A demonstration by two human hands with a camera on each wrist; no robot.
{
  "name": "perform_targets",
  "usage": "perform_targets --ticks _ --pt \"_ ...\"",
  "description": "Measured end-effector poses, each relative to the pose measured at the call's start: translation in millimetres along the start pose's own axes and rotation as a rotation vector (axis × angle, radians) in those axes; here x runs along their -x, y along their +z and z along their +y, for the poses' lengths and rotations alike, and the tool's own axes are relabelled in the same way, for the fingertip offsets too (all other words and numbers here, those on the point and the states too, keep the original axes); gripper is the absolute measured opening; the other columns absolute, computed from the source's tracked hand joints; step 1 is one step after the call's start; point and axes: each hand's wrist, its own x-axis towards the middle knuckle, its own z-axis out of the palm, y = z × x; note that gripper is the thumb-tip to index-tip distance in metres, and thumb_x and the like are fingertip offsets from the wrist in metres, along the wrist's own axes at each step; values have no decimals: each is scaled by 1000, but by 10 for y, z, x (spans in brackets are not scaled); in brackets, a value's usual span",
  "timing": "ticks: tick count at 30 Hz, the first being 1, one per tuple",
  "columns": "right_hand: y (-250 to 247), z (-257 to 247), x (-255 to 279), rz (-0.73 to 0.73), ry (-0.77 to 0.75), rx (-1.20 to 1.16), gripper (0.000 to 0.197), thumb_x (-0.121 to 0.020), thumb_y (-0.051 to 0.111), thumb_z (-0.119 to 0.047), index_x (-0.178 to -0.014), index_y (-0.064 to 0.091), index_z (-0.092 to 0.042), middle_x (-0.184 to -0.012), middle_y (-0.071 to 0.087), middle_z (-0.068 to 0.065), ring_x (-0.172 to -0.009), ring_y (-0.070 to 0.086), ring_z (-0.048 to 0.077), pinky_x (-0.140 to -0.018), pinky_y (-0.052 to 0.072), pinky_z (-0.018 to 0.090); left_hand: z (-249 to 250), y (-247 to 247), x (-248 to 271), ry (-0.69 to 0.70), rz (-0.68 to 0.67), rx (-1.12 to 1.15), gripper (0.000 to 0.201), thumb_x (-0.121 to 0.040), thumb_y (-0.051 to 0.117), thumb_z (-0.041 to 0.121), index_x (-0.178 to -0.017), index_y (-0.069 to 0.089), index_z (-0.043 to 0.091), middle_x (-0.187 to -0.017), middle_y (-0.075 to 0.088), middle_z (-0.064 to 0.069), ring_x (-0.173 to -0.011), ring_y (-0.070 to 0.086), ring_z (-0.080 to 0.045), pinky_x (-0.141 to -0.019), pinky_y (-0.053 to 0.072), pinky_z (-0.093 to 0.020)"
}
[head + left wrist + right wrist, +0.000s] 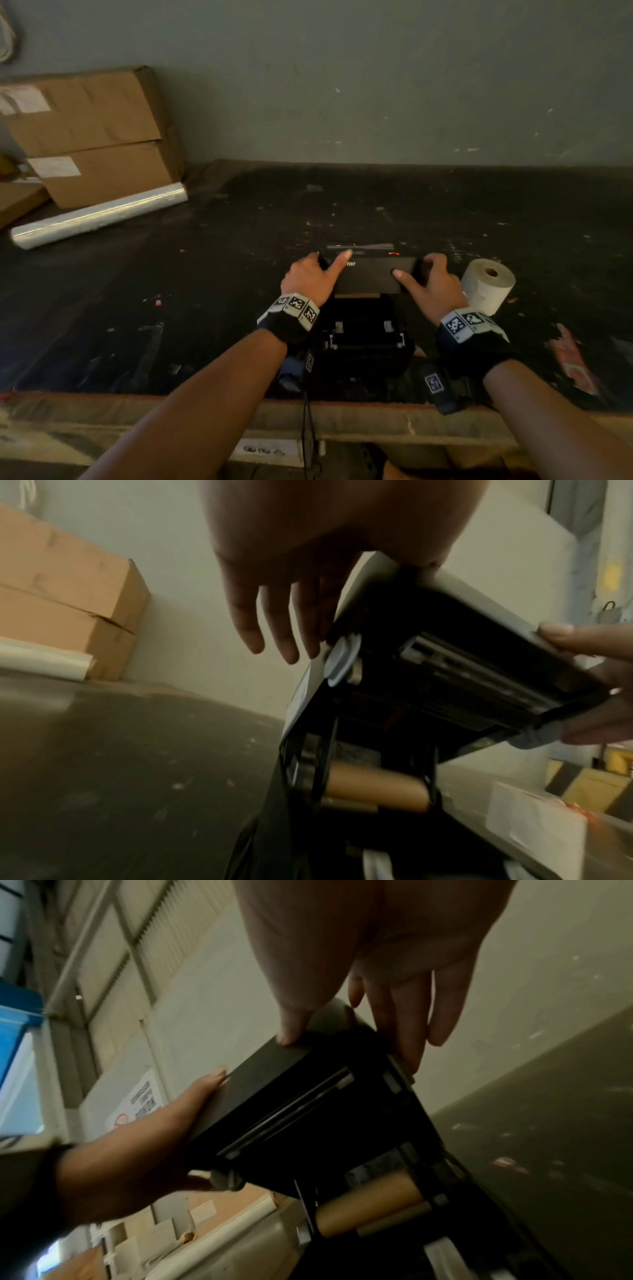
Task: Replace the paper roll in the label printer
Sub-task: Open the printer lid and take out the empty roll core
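We see the label printer (364, 329), a black box, sitting near the front edge of the dark worktable (171, 274), its lid (371, 274) swung up and open. Our left hand (308, 281) grips the lid's left end, thumb laid across the top and the other fingers down its side; our right hand (433, 284) pinches the right end the same way, thumb on top, fingers curled round the edge. A white paper roll (488, 286) lies on the table just beside the right hand, at about 3 o'clock from the printer. At 10 o'clock, well apart, cardboard boxes (92, 137) lean on the wall with a roll of clear film (99, 216) in front. Only the wrist views look under the lid: a bare brown cardboard core (377, 788) sits in the printer's bay, which the head view leaves dark.
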Motion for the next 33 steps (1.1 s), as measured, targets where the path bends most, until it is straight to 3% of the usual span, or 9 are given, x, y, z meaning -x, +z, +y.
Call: perform_targets --ticks 6,11,14,16,19,22,26,30,33 --pt "19 -185 -214 111 -138 56 44 -91 47 -48 -126 33 -26 -110 64 13 -97 64 33 -78 50 40 183 -71 -352 -6 197 53 76 -66 37 86 -77 64 16 -79 70 -5 -79 68 -25 -76 57 -39" --pt "-25 -350 -513 123 -205 148 32 -94 38 -48 -121 36 -30 -103 66 9 -92 65 31 -72 45 36 286 -104 -570 108 337 77 56 -85 53 57 -120 56 14 -110 70 -6 -100 67 -21 -84 54 -33" --pt "-59 -465 -710 109 -197 157 32 -96 35 -45 -124 37 -31 -94 60 6 -82 60 27 -67 43 34 258 -81 -705 271 322 57 47 -91 53 41 -130 49 15 -118 65 -8 -106 64 -19 -83 51 -25" --pt "-87 -539 -831 77 -189 162 31 -97 34 -44 -125 37 -32 -88 53 3 -80 58 28 -66 41 34 221 -53 -789 329 318 67 45 -94 50 36 -134 47 16 -124 62 -9 -112 62 -20 -90 51 -27" --pt "-95 -579 -995 57 -182 176 32 -98 30 -43 -128 37 -34 -96 60 10 -93 63 36 -69 40 34 186 28 -891 327 297 134 44 -97 45 30 -139 43 17 -134 56 -10 -122 54 -19 -97 44 -24" --pt "-65 -581 -1131 41 -194 169 36 -98 27 -46 -131 35 -36 -103 63 12 -93 63 37 -69 43 36 193 86 -990 275 279 206 43 -98 42 30 -140 42 20 -137 54 -9 -125 52 -19 -96 40 -21" --pt "-18 -537 -1270 5 -205 130 40 -97 23 -49 -134 33 -37 -91 58 7 -81 59 30 -69 45 37 231 143 -1128 196 302 252 42 -98 39 33 -139 44 24 -135 56 -8 -122 55 -20 -100 46 -30" --pt "-1 -519 -1369 -2 -215 82 43 -96 21 -52 -135 33 -40 -113 63 12 -98 61 35 -84 51 45 258 132 -1244 144 275 254 42 -98 36 38 -138 44 29 -126 61 -8 -113 60 -23 -95 50 -38" --pt "-33 -541 -1396 -48 -194 35 41 -95 23 -53 -134 34 -43 -121 59 11 -103 60 34 -88 52 51 269 127 -1287 111 258 230 42 -98 34 41 -138 43 32 -123 62 -9 -109 60 -24 -93 51 -41"
